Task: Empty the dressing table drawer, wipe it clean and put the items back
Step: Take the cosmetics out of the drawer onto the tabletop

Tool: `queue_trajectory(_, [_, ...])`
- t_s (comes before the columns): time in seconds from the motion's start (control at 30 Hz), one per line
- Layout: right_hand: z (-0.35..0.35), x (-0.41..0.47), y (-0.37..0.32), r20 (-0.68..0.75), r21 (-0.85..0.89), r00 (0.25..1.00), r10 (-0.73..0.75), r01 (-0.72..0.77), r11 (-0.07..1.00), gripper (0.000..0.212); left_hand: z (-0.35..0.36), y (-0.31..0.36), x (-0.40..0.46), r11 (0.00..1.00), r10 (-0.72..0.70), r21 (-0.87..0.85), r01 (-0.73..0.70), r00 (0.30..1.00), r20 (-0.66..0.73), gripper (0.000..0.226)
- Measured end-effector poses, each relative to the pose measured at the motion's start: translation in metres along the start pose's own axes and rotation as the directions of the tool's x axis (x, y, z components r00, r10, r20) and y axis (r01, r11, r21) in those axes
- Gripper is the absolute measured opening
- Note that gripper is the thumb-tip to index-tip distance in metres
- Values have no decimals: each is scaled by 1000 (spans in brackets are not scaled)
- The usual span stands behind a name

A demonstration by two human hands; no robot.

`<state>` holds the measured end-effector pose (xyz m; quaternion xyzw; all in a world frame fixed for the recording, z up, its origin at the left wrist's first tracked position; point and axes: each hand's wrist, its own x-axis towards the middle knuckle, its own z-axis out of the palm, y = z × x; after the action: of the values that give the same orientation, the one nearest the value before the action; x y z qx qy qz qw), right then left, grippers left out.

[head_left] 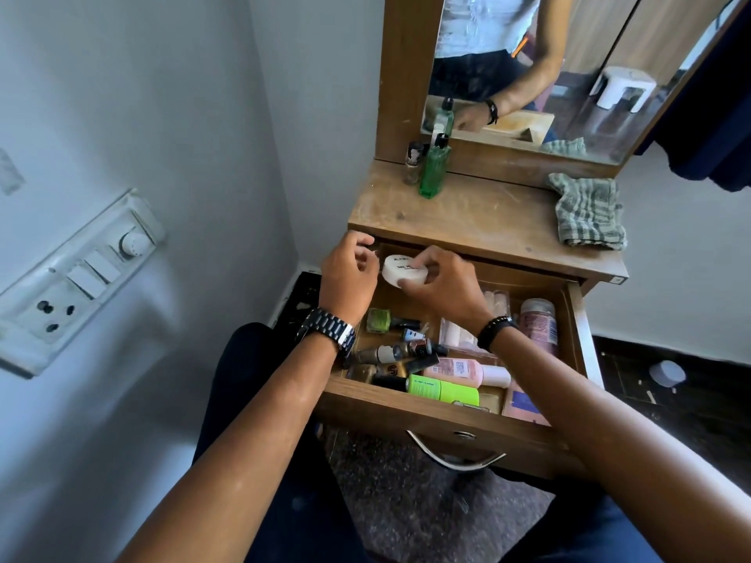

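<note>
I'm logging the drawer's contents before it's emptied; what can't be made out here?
Head view only:
- Print on the white round tub: too blurred; the right hand covers part.
- Drawer back section: hidden under the tabletop and both hands.
- Small bottles' labels: too small.
- Left hand grip: fingers curled, contents unseen.

Scuffed matt wooden dressing table (479, 213), shiny curved metal drawer handle (455, 457), checked woven cloth (587, 211), glossy green translucent bottle (434, 172), smooth white plastic jar (402, 270).
</note>
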<state>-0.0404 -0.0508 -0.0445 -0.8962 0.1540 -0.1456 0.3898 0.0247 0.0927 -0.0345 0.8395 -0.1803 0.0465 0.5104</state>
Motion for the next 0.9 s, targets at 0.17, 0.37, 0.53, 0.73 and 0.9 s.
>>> queue_trajectory(0.17, [-28, -12, -26, -119, 80, 979, -167, 177, 981, 30, 5, 6, 0, 969, 22, -247, -15, 999, 27, 17])
queue_trajectory(0.37, [-30, 11, -29, -237, 135, 958, -165, 200, 970, 27, 13, 23, 18, 940, 34, -341, -29, 999, 7, 20])
queue_trajectory(0.53, [-16, 44, -18, -224, 50, 965, -133, 147, 988, 28, 19, 27, 47, 991, -38, -122, 49, 995, 92, 27])
queue_trajectory(0.73, [-3, 65, -30, -261, -147, 949, -176, 141, 979, 26, 12, 29, 71, 988, -132, -42, 149, 955, 266, 38])
queue_trajectory(0.9, [2, 67, -32, -305, -157, 940, -152, 108, 982, 28, 6, 36, 79, 985, -165, 10, 172, 923, 349, 43])
